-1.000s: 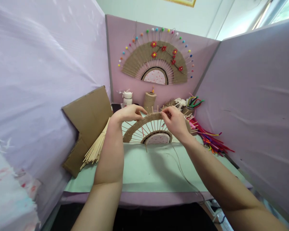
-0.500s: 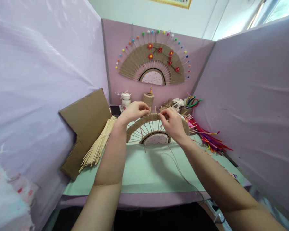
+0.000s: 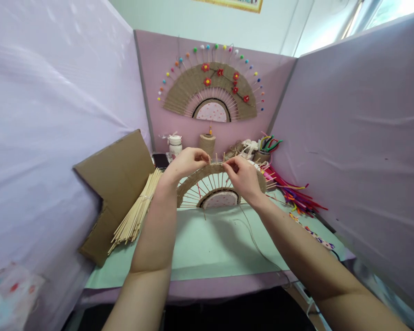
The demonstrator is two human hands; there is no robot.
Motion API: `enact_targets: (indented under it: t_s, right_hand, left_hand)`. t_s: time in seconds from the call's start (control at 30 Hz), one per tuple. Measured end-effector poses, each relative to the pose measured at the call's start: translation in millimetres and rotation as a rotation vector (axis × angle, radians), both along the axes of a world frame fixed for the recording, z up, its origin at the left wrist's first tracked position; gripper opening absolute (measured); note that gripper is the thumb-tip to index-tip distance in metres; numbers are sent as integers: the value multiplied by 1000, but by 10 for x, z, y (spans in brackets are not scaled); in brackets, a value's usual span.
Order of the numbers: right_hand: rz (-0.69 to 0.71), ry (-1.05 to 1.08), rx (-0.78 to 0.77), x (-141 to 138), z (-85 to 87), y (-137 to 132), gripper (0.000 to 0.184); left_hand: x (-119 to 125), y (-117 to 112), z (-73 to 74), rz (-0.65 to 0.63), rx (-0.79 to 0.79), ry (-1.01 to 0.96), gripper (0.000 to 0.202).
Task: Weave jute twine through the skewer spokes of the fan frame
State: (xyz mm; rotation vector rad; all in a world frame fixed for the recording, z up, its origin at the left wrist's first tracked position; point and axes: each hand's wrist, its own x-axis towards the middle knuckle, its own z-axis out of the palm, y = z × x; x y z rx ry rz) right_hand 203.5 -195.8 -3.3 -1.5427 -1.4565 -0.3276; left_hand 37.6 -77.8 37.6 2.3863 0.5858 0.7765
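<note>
A half-round fan frame [image 3: 207, 172] of thin sticks stands upright on the table, with a band of brown twine woven near its outer edge. A dotted half-circle [image 3: 221, 199] with a dark rim forms its base. At the top edge, my left hand [image 3: 189, 162] is closed, its fingertips pinching around a stick end. Just right of it, my right hand [image 3: 242, 177] pinches at the twine along the band's upper edge. Loose twine [image 3: 251, 234] trails down from the fan's right side across the table toward the front edge. The exact grip of both fingertips is small and partly hidden.
A bundle of sticks [image 3: 138, 214] and bent cardboard [image 3: 119, 177] lie left. Behind stand a twine spool [image 3: 207, 145] and white bottle [image 3: 175, 145]. Pipe cleaners [image 3: 296, 193] and a jar of scissors [image 3: 262, 156] are right. A finished fan [image 3: 186, 89] hangs on the back panel.
The view has shifted slightly, so the scene sits a little further left. Both hands stay at the fan's top edge, with the right fingertips moved only slightly.
</note>
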Motion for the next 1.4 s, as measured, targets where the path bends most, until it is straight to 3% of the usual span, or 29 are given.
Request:
enact_targets:
  t_s: [0.2,0.33,0.53,0.77,1.07,1.4]
  right_hand:
    - [-6,0,3,9,-24,-2,15]
    - [21,-16,-17,21,11,-38,14]
    - [38,-127,-44,122,256,-100,3]
    - [-22,-389,-16,132,526,-46,10]
    - [-14,-544,-60,-77,722,113,14]
    - [2,-689,-84,-80,786,223,16]
  left_hand:
    - [43,-126,22,87,65,-34,26]
    - [118,-161,16,115,94,-50,12]
    - [131,-106,-3,106,102,-52,6]
    - [88,-148,27,61,85,-28,8]
    - [86,-174,32,85,117,-26,11]
    - [112,-100,-25,101,98,-66,7]
